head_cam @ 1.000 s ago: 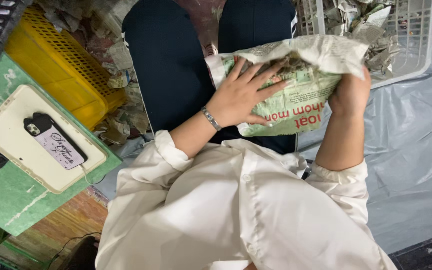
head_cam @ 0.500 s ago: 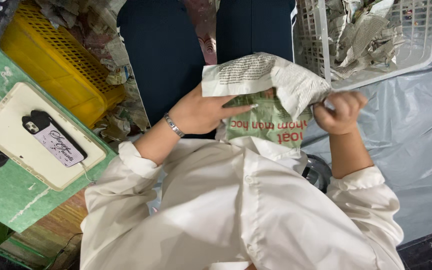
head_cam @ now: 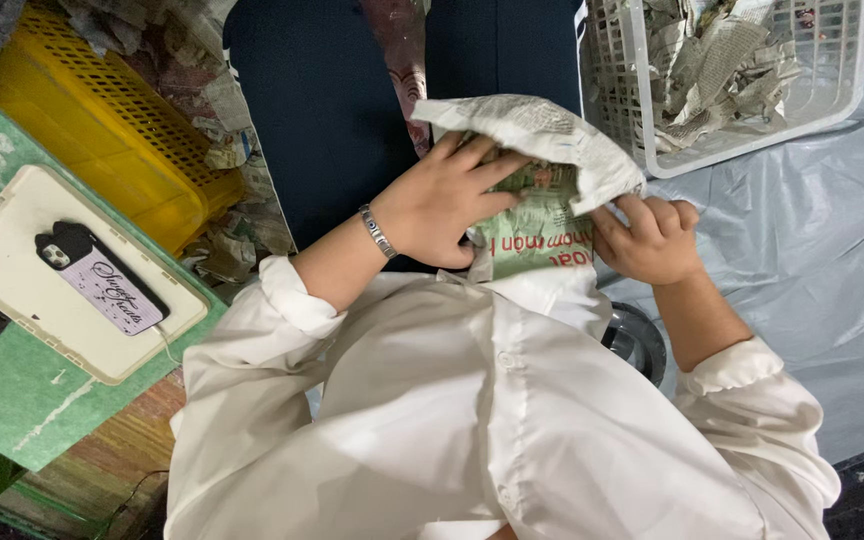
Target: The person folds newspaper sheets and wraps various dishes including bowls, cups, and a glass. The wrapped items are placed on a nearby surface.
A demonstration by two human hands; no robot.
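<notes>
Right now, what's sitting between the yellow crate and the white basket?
In the head view, between the yellow crate and the white basket lie the person's dark-trousered lap and the newspaper bundle, held by both hands.

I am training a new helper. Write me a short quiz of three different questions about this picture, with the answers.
1. True or false: both hands grip the newspaper bundle.
2. What lies in the white basket? A) crumpled newspaper B) bottles C) cloth
3. What rests on the cream tray?

Key
1. True: the left hand presses its front and the right hand pinches its edge.
2. A
3. A phone, left of the person, near the yellow crate.
</notes>
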